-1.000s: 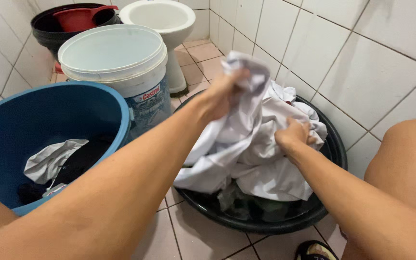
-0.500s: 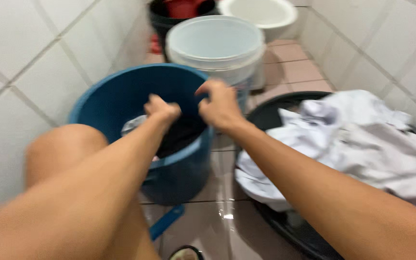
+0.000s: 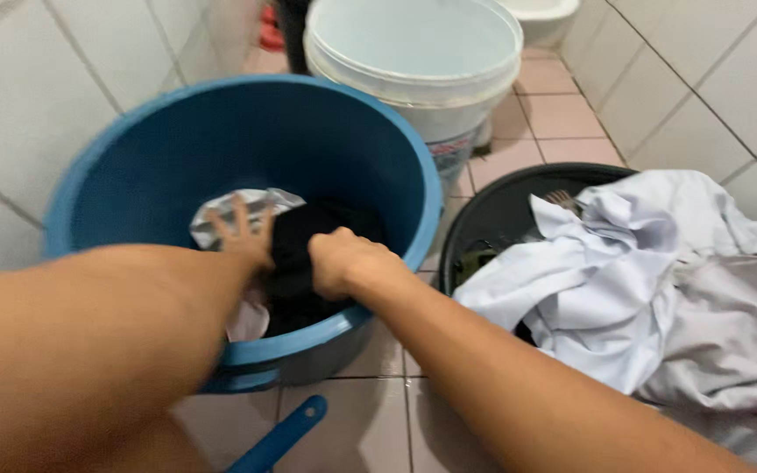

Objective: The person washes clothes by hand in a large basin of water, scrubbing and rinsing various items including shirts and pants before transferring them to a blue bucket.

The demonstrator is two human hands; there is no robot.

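Both my hands reach into a blue plastic basin (image 3: 396, 149) on the tiled floor. My left hand (image 3: 243, 235) has its fingers spread and rests on a pale grey cloth (image 3: 251, 198) at the basin's bottom. Beside it, my right hand (image 3: 343, 263) is closed on a black garment (image 3: 295, 271) that lies against the near wall of the basin. The lower part of the black garment is hidden behind the basin's rim.
A black basin (image 3: 484, 206) heaped with white clothes (image 3: 624, 280) stands on the right, touching the blue one. Behind them is a white bucket (image 3: 413, 52) with a lid. A blue handle (image 3: 278, 438) lies on the floor near me. Tiled walls close in left and right.
My hands left the white clothes in the black basin, swung left to the blue basin, and went down into it. The right hand has taken hold of the black garment.
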